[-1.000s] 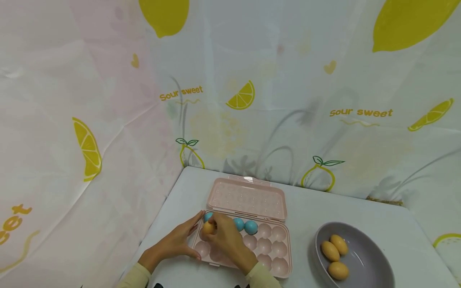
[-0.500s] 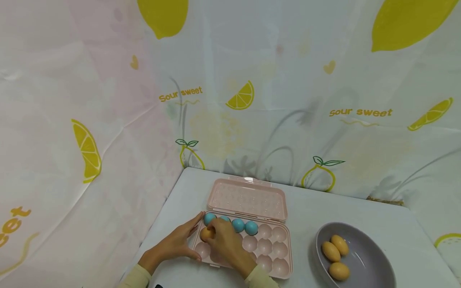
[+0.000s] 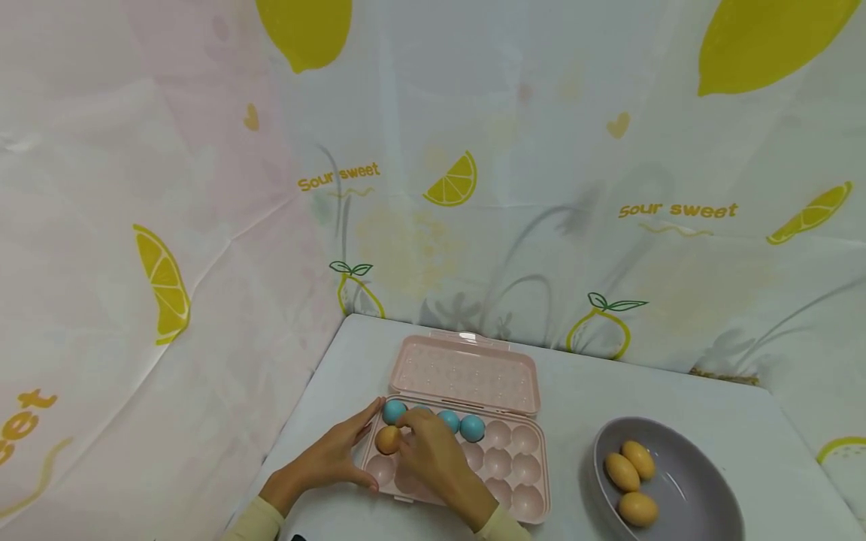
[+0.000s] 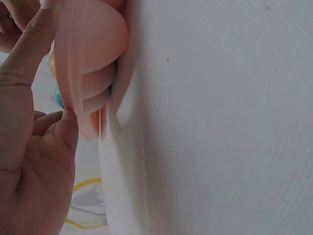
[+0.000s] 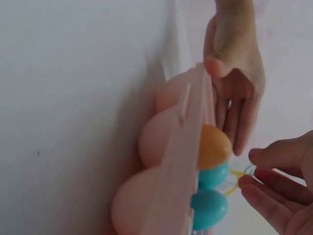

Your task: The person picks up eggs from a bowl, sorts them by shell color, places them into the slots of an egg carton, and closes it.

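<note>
Brown egg sits in the pink egg tray, just left of the right hand's parted fingers; the left hand's spread fingers touch the tray.

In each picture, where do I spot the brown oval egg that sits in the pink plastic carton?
Head: the brown oval egg is low, left of centre.
Left wrist: apparently only a sliver, upper left, behind the pink plastic carton.
Right wrist: right of centre, slightly below mid-height.
Shared landmark: the person's left hand, touching the carton's end.
</note>
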Demonstrator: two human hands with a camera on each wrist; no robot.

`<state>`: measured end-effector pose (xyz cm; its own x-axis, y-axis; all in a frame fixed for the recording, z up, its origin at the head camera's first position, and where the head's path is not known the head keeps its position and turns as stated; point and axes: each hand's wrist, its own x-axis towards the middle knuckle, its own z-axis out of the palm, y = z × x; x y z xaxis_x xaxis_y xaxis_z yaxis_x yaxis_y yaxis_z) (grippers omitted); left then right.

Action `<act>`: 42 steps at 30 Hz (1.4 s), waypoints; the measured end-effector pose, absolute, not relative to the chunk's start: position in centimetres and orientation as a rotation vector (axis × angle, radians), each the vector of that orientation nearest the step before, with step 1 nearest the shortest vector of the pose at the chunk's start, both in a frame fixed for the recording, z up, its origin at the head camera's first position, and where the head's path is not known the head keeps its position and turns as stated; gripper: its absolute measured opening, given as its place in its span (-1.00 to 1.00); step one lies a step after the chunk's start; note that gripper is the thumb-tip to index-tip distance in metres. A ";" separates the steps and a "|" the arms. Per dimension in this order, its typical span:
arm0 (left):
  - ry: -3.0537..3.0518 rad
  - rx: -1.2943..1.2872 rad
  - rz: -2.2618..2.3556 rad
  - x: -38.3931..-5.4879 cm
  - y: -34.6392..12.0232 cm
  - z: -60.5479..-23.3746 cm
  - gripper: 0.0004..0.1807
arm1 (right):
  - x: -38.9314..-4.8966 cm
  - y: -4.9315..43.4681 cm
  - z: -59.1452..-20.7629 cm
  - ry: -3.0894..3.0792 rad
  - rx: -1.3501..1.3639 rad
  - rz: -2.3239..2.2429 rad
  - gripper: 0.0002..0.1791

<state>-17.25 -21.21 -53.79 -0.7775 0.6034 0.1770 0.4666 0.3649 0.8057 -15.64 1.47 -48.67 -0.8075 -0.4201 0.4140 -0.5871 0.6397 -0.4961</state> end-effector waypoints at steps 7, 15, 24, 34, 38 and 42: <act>2.468 0.948 1.380 -17.5 -21.3 -53.6 0.45 | -15.5 3.7 -47.9 -2.597 0.744 0.969 -0.85; 2.460 0.910 1.372 -17.5 -20.9 -53.6 0.44 | -15.0 7.3 -47.2 -2.504 0.707 0.910 -0.82; 2.487 0.915 1.342 -17.5 -21.1 -53.5 0.47 | -14.7 13.6 -45.9 -2.398 0.588 0.671 -0.69; 2.499 0.925 1.331 -17.3 -21.2 -53.4 0.45 | -13.5 19.9 -44.9 -2.393 0.450 0.556 -0.70; 2.486 0.913 1.341 -17.2 -21.1 -53.4 0.44 | -12.8 21.8 -45.1 -2.394 0.369 0.502 -0.71; 2.484 0.919 1.339 -17.1 -21.0 -53.5 0.43 | -11.7 23.6 -45.9 -2.428 0.281 0.467 -0.72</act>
